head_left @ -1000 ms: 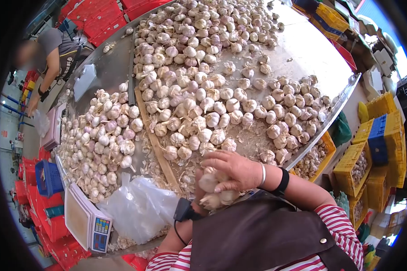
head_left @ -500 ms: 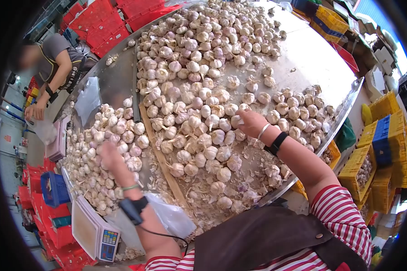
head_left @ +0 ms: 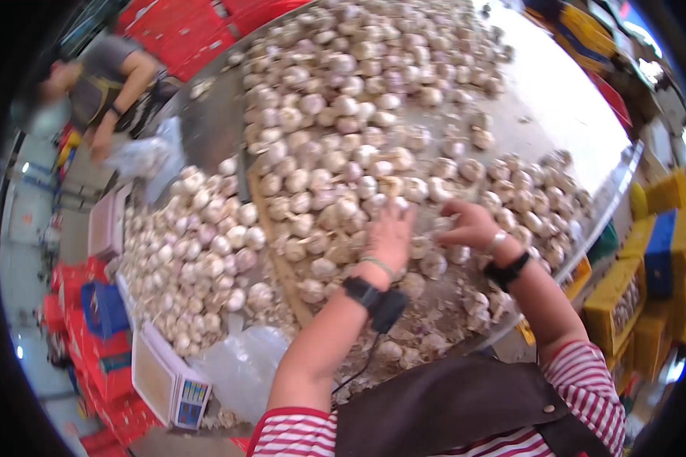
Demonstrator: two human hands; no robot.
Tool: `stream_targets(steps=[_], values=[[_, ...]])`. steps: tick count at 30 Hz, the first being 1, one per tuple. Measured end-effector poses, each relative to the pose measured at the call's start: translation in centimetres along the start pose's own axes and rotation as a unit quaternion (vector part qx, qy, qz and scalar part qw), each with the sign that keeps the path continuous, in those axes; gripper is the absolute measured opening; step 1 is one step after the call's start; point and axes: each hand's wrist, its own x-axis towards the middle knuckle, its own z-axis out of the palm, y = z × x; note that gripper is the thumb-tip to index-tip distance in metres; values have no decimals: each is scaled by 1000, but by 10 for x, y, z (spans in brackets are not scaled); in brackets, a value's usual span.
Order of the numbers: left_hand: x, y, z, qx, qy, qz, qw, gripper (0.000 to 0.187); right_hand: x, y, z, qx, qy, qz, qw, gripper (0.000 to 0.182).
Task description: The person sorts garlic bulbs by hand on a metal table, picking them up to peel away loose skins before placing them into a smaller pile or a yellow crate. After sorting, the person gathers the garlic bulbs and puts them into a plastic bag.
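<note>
Whole garlic bulbs (head_left: 335, 160) lie in a large heap on the metal table. My left hand (head_left: 389, 234) reaches palm down onto the near part of this heap, its fingers stretched forward over the bulbs. To its right is my right hand (head_left: 471, 225), thumb and fingers curved and apart, close to a few bulbs; I make out no bulb held in it. Blur softens both hands. Left of a wooden strip (head_left: 270, 240) lies a second pile of garlic bulbs (head_left: 198, 259). Loose skins (head_left: 434, 320) litter the table nearest me.
A clear plastic bag (head_left: 244, 365) and a scale (head_left: 168, 377) sit at the near left. Another scale (head_left: 107, 221) stands farther off, by a person (head_left: 122, 76) handling a plastic bag (head_left: 141, 156). Yellow crates (head_left: 617, 297) are stacked right, red crates (head_left: 179, 34) at the back.
My left hand has moved right, from the left pile to the main heap. My right hand has shifted right, away from the bulb it was touching, and its fingers have spread.
</note>
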Motion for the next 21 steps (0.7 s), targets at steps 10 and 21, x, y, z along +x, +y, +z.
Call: stream_targets(steps=[10,21], values=[[14,-2,3,-60,-29,-32,997,35,88,15,-19,323,-14,-21,946,26],[-103,-17,-40,-941,-9,-142,306,39,103,-30,32,-371,85,-178,907,29]])
